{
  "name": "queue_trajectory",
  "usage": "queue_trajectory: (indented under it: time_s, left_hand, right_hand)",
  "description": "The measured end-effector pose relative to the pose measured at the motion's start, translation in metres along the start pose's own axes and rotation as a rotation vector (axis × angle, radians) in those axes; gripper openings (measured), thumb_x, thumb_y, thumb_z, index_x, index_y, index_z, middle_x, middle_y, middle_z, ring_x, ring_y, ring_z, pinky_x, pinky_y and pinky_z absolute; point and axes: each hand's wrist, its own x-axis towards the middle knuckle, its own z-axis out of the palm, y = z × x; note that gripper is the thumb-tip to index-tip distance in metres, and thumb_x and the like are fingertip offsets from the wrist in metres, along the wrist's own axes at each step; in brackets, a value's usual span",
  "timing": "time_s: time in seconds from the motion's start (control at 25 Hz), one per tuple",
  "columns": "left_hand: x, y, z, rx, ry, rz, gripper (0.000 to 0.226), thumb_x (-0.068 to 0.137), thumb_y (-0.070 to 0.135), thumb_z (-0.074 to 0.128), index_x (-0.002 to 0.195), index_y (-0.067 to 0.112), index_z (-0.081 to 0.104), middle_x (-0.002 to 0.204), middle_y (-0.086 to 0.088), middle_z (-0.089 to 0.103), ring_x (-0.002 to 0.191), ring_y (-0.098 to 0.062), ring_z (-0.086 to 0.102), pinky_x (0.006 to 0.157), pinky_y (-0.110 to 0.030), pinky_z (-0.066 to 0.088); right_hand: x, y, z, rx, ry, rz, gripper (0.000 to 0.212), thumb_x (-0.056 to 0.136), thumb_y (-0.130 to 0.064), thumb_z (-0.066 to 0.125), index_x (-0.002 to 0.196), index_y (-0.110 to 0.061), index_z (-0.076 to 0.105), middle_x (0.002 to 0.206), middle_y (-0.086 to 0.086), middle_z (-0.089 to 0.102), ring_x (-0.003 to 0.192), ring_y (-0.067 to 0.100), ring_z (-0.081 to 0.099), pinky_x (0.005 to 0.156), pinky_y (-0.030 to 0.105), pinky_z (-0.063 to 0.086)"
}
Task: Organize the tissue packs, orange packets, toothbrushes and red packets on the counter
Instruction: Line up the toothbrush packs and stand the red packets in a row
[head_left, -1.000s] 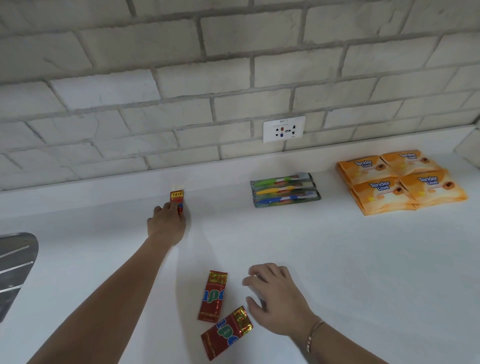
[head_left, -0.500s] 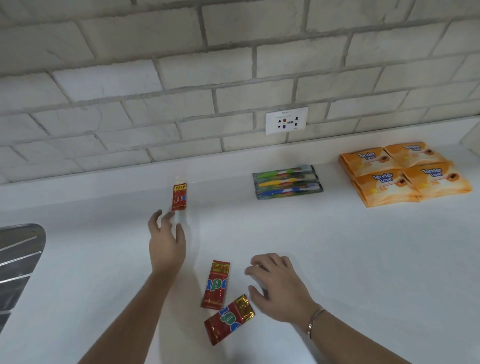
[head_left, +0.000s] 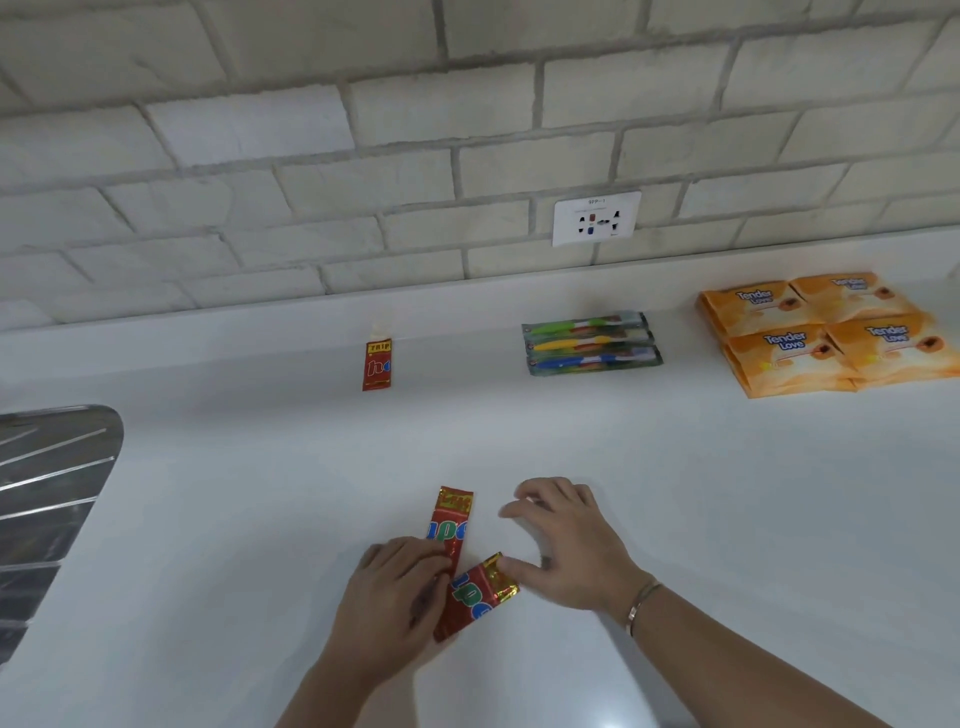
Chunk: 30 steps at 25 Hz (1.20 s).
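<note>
— What were the hands doing?

— The left hand (head_left: 395, 597) lay with its fingers nearly flat over two red packets near the front edge of the desk (head_left: 675, 493), where the two met. The right hand (head_left: 566, 551) was spread wide, holding nothing; its thumb touched the gold end of the tilted red packet (head_left: 478, 597), and a bracelet (head_left: 641, 603) sat on the wrist.

— And the other packet under the left hand?

— The straight red packet (head_left: 451, 522) pointed toward the back edge. Both had big blue and green letters, partly covered, so I could not read the word.

— Any more red ones?

— The far red packet (head_left: 376, 364) lay at the back edge, well apart from the others, with "TRIP" on a yellow band.

— The rest?

— The toothbrushes (head_left: 589, 343), in clear wrappers with green, yellow and blue handles, lay side by side along the back edge, below a wall socket (head_left: 596, 218). The orange packets (head_left: 826, 332), printed "Tender Love", lay in a two-by-two block near the back right corner. A steel drainboard (head_left: 52, 493) met the left edge.
</note>
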Motion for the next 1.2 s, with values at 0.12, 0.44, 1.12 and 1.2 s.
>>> queue_trajectory:
  time_s: [0.12, 0.44, 1.12, 1.2]
  left_hand:
    - [0.005, -0.003, 0.005, 0.023, -0.02, -0.018, 0.044, 0.102, 0.052, 0.038, 0.109, 0.028, 0.075, 0.114, 0.016, 0.073, 0.103, -0.003, 0.067, 0.093, -0.024, 0.044]
    - [0.083, -0.035, 0.01, 0.12, -0.022, -0.226, 0.053, 0.097, 0.045, 0.038, 0.133, 0.019, 0.066, 0.136, 0.002, 0.067, 0.124, -0.016, 0.064, 0.1, -0.04, 0.048]
    - [0.187, -0.1, 0.026, 0.003, 0.164, -0.462, 0.054, 0.096, 0.043, 0.047, 0.14, 0.014, 0.056, 0.15, -0.012, 0.052, 0.14, -0.034, 0.045, 0.113, -0.052, 0.04]
    - [0.186, -0.099, 0.025, 0.035, 0.144, -0.487, 0.053, 0.096, 0.047, 0.044, 0.139, 0.018, 0.057, 0.149, -0.01, 0.052, 0.139, -0.033, 0.045, 0.113, -0.052, 0.04]
  right_hand:
    - [-0.001, -0.001, -0.002, -0.014, -0.056, 0.004, 0.071, 0.074, -0.082, 0.059, 0.133, -0.043, 0.056, 0.142, -0.015, 0.041, 0.133, 0.008, 0.035, 0.112, 0.032, 0.028]
    - [0.001, 0.004, 0.01, 0.153, 0.239, 0.15, 0.034, 0.097, -0.043, 0.061, 0.129, -0.033, 0.061, 0.119, -0.013, 0.05, 0.114, 0.008, 0.046, 0.094, 0.028, 0.048]
    - [0.004, 0.003, 0.018, -0.119, 0.237, 0.155, 0.033, 0.093, -0.036, 0.056, 0.126, -0.037, 0.061, 0.125, -0.015, 0.054, 0.107, 0.014, 0.051, 0.083, 0.035, 0.044]
    - [0.004, 0.002, 0.019, -0.172, 0.23, 0.171, 0.036, 0.093, -0.036, 0.056, 0.129, -0.037, 0.06, 0.133, -0.016, 0.055, 0.113, 0.015, 0.052, 0.084, 0.036, 0.043]
